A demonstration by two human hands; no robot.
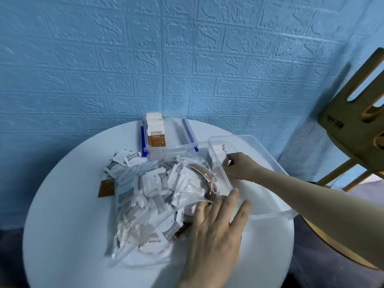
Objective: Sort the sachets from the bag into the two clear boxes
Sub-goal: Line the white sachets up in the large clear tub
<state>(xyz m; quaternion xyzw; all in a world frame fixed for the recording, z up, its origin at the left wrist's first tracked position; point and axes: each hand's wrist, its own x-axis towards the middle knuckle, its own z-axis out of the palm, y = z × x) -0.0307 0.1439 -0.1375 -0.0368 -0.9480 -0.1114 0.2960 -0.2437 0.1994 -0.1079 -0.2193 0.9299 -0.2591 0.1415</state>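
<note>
Two clear boxes sit on the round white table point(62, 225): the far box point(172, 142), with blue clips, holds brown-and-white sachets standing in a row, and the near box point(270, 213) on the right holds a few white ones. Her right hand point(239, 165) reaches into that near box, its grip pinching a white sachet point(225, 161). Her left hand point(216, 227) lies spread, fingers straight, on the mouth of the plastic bag point(158, 200), which is heaped with mixed sachets. Several lie loose behind the bag; one careless tug at the slippery film could spill more toward the table edge
</note>
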